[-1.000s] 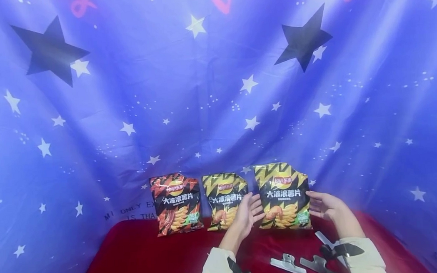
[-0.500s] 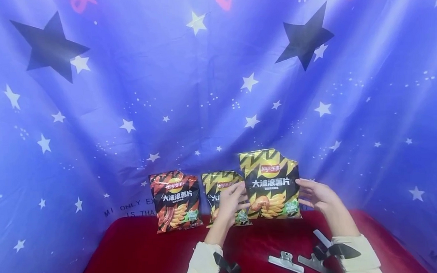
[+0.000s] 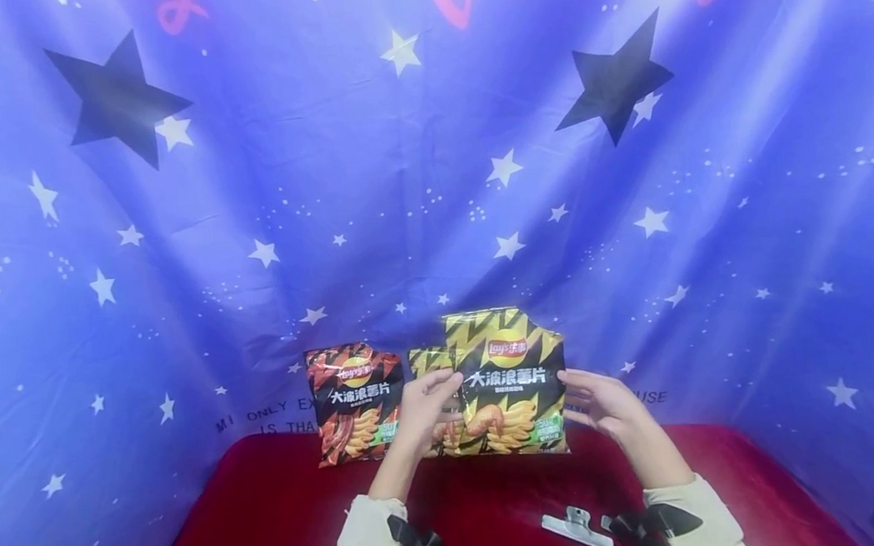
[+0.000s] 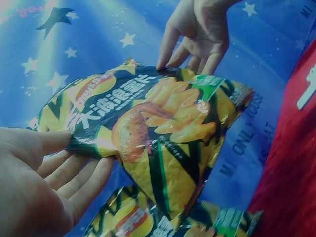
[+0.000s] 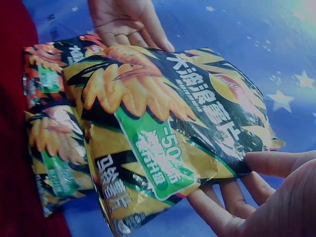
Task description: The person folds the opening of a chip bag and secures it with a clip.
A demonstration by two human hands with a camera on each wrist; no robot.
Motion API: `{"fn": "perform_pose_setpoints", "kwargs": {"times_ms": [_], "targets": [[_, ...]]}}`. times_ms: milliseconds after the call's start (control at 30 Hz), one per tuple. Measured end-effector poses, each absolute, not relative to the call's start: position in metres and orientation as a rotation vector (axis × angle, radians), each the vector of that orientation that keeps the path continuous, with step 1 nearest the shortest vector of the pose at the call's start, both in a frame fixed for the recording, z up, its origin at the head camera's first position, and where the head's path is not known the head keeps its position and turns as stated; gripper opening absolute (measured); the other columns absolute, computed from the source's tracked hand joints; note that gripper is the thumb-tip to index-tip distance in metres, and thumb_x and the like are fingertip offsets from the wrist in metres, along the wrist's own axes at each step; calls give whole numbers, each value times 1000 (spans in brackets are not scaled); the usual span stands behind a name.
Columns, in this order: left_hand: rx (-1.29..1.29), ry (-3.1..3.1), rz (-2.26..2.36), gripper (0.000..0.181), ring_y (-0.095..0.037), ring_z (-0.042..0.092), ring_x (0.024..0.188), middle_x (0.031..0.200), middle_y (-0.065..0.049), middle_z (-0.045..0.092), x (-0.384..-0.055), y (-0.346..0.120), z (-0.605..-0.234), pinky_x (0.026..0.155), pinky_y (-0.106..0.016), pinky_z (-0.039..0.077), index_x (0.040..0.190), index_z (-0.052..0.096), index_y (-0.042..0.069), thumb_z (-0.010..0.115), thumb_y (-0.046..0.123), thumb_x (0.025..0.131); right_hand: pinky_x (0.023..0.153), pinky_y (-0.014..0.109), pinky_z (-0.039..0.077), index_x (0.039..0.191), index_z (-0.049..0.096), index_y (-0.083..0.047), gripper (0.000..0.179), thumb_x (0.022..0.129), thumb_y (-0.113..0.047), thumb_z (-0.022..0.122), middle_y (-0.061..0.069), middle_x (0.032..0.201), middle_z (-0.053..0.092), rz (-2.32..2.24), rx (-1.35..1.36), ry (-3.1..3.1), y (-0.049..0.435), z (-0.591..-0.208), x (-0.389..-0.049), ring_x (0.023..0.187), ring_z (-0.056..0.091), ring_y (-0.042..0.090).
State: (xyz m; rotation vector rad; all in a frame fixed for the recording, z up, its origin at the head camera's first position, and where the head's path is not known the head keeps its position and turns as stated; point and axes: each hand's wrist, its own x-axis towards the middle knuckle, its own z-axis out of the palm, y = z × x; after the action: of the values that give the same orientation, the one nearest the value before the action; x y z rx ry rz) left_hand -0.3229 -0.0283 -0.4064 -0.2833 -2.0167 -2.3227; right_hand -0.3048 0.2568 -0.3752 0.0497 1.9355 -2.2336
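Note:
A yellow-and-black bag of potato chips is held upright between both hands, its upper right corner cut away. My left hand pinches its left edge, thumb in front and the other fingers behind. On the opposite edge, my right hand grips it the same way, as the right wrist view also shows. Behind the held bag, and partly covered by it, stands a second yellow chip bag. Further left is a red-and-black chip bag, its lower right overlapped by my left forearm.
On the red tablecloth near the front lies a silver bulldog clip. Another clip is mostly hidden under the right wrist's black strap. A blue star-printed curtain hangs behind and around the table.
Both hands have lifted the right-hand yellow bag and carried it left, so it now overlaps the middle bag. The red bag has stayed in place.

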Motion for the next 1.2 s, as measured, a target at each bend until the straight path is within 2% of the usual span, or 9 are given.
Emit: {"fn": "perform_pose_setpoints", "kwargs": {"times_ms": [133, 367, 467, 700, 867, 1200], "targets": [[-300, -2087, -2306, 52, -18, 73, 79, 129, -28, 66, -321, -44, -410, 75, -45, 63, 133, 60, -8, 72, 26, 95, 90, 36, 60, 148, 35, 7, 60, 100, -15, 63, -5, 96, 72, -2233, 37, 1910, 247, -383, -302, 95, 67, 12], [-373, -2150, -2337, 52, -15, 70, 74, 121, -27, 70, -321, -63, -420, 69, -38, 64, 135, 55, -12, 69, 20, 97, 91, 38, 59, 144, 42, 7, 54, 99, -14, 64, -3, 97, 74, -2203, 40, 1936, 236, -397, -299, 96, 69, 14], [-410, -2166, -2361, 52, -14, 69, 73, 115, -23, 73, -320, -69, -423, 68, -37, 64, 135, 53, -14, 68, 19, 98, 91, 39, 59, 141, 46, 7, 51, 98, -15, 64, -2, 98, 75, -2177, 30, 1954, 231, -400, -297, 96, 69, 16], [-460, -2233, -2393, 50, -15, 71, 77, 104, -8, 73, -320, -83, -433, 76, -47, 63, 134, 51, -13, 66, 19, 99, 92, 40, 59, 126, 60, 0, 32, 98, -14, 65, -1, 98, 75, -2153, 2, 1960, 225, -408, -295, 95, 70, 17], [-487, -2246, -2407, 46, -14, 69, 76, 97, -3, 74, -320, -91, -439, 74, -43, 64, 130, 52, -13, 65, 19, 99, 92, 41, 59, 114, 66, -7, 19, 97, -14, 66, -1, 96, 75, -2142, -16, 1947, 221, -415, -296, 93, 70, 16], [-471, -2298, -2419, 51, -17, 72, 82, 101, -4, 72, -316, -101, -458, 76, -44, 64, 133, 51, -12, 66, 23, 99, 91, 42, 60, 123, 62, 1, 31, 97, -14, 66, 0, 96, 76, -2118, -20, 1930, 215, -439, -293, 93, 71, 17]]}}
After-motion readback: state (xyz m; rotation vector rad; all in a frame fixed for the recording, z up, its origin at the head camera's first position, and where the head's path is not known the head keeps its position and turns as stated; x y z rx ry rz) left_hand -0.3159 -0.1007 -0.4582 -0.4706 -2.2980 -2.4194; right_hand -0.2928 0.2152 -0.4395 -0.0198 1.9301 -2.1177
